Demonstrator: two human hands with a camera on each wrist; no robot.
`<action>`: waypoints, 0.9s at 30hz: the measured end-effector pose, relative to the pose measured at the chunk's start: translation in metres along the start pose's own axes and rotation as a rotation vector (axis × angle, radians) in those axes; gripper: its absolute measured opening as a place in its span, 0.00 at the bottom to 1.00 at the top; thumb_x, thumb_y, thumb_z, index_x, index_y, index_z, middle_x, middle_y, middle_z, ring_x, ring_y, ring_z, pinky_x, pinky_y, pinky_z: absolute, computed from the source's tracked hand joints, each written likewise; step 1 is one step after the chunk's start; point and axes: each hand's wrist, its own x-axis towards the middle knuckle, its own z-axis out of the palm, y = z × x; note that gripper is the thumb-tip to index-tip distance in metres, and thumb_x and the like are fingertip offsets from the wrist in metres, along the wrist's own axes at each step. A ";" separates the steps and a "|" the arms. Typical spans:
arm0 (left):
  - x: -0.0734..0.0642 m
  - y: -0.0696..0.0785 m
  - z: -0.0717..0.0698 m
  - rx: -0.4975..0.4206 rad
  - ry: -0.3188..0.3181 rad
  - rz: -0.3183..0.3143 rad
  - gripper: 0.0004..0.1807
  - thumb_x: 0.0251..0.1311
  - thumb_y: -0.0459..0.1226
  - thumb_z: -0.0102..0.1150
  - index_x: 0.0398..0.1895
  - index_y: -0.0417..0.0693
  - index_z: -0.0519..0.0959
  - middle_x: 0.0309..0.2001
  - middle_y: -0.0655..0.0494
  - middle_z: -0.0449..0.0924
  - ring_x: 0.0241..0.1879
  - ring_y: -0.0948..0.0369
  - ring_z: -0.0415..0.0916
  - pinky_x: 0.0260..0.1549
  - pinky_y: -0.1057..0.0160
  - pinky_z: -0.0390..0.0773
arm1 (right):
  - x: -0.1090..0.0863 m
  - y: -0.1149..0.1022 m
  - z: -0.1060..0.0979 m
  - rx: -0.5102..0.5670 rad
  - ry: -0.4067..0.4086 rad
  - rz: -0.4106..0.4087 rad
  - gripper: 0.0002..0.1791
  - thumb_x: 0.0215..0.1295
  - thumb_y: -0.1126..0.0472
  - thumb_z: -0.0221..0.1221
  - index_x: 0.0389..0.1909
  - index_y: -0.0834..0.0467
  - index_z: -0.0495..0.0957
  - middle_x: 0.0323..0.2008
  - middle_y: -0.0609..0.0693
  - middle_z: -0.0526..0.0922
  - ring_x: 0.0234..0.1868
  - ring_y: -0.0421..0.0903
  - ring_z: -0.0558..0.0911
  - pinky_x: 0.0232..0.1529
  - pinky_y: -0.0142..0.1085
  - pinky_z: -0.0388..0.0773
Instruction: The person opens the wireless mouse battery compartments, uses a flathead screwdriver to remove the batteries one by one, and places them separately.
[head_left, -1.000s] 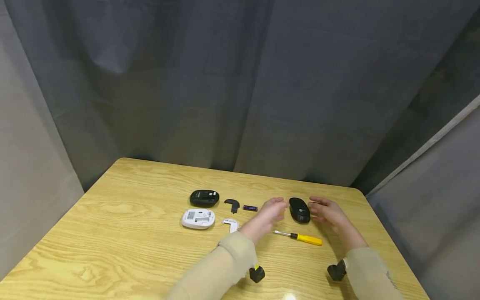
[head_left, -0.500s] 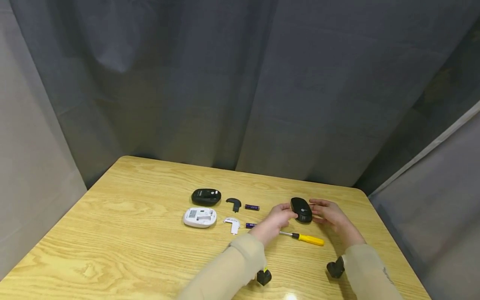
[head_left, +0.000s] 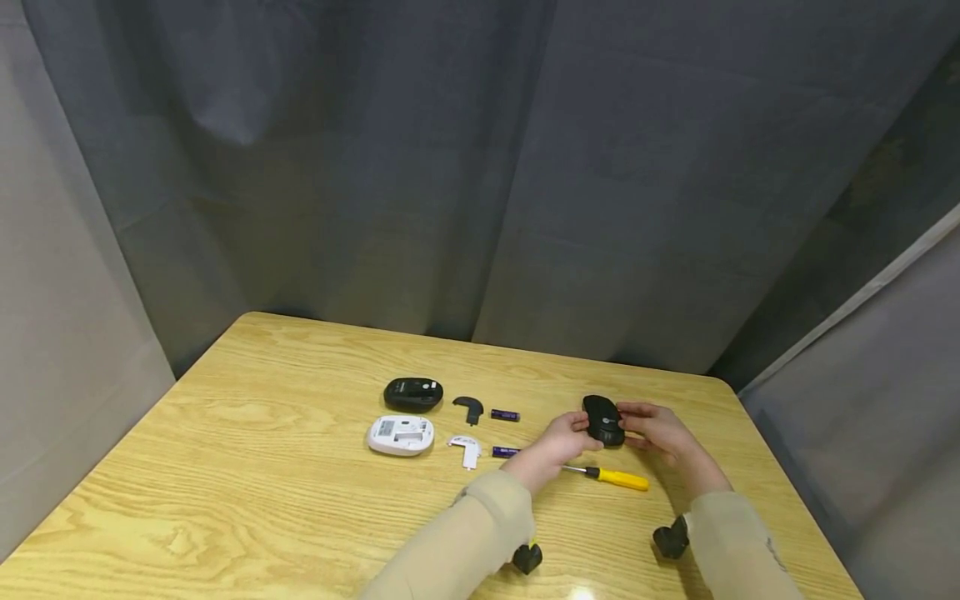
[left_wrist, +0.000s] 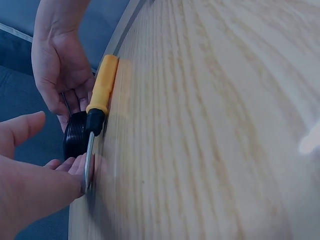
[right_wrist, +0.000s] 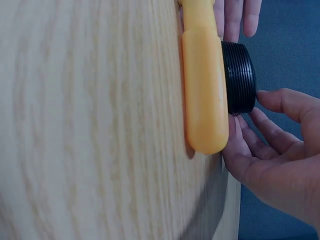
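A black computer mouse (head_left: pixel 602 419) lies on the table between my two hands, buttons up. My left hand (head_left: pixel 561 442) is at its left side, fingers extended beside it and thumb held apart in the left wrist view. On the other side, my right hand (head_left: pixel 660 432) touches the mouse with its fingertips, fingers loosely bent. A screwdriver (head_left: pixel 618 479) with a yellow handle lies just in front of the mouse. In the right wrist view its handle (right_wrist: pixel 205 92) partly covers the mouse (right_wrist: pixel 240 77).
To the left, a black mouse (head_left: pixel 413 394) and a white mouse (head_left: pixel 390 444) lie upside down. Beside them are a black battery cover (head_left: pixel 470 407), a white battery cover (head_left: pixel 470 450) and two purple batteries, one (head_left: pixel 505 415) farther back, the other (head_left: pixel 504 452) partly behind my left arm.
My left hand has moved right, up to the mouse's side, uncovering the white battery cover and nearer battery. My right hand has closed the small gap to the mouse. The mouse has barely shifted.
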 end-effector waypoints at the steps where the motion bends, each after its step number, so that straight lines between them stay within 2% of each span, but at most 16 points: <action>1: -0.001 0.000 0.000 0.000 -0.005 0.004 0.34 0.55 0.25 0.58 0.66 0.33 0.60 0.64 0.38 0.64 0.63 0.46 0.64 0.59 0.47 0.66 | 0.000 0.000 0.000 0.002 0.002 0.001 0.29 0.69 0.67 0.49 0.67 0.74 0.54 0.64 0.73 0.59 0.43 0.36 0.76 0.50 0.42 0.78; 8: -0.004 0.003 0.003 0.014 -0.010 0.034 0.36 0.54 0.23 0.58 0.67 0.32 0.58 0.66 0.37 0.61 0.65 0.44 0.61 0.62 0.53 0.65 | -0.002 -0.002 0.003 0.024 0.011 0.003 0.30 0.68 0.69 0.50 0.67 0.74 0.53 0.66 0.73 0.56 0.43 0.35 0.77 0.50 0.41 0.78; 13: -0.005 0.004 0.004 0.034 0.015 0.049 0.36 0.54 0.24 0.59 0.67 0.34 0.59 0.66 0.38 0.62 0.65 0.44 0.61 0.63 0.53 0.65 | -0.003 -0.003 0.003 0.051 0.023 -0.009 0.33 0.66 0.68 0.53 0.68 0.72 0.53 0.66 0.72 0.56 0.42 0.35 0.78 0.48 0.39 0.79; 18: -0.006 0.008 0.006 0.039 0.045 0.090 0.36 0.52 0.24 0.60 0.67 0.36 0.60 0.65 0.40 0.64 0.62 0.45 0.65 0.60 0.52 0.68 | -0.005 -0.008 0.003 0.064 0.040 -0.033 0.35 0.64 0.68 0.56 0.69 0.71 0.52 0.66 0.72 0.57 0.41 0.36 0.79 0.48 0.39 0.79; 27: -0.015 0.022 0.007 -0.014 0.074 0.124 0.39 0.50 0.23 0.63 0.68 0.42 0.61 0.64 0.47 0.65 0.60 0.49 0.68 0.57 0.50 0.70 | -0.017 -0.031 0.005 0.117 0.027 -0.043 0.36 0.65 0.68 0.55 0.70 0.69 0.50 0.69 0.68 0.52 0.46 0.36 0.75 0.54 0.37 0.76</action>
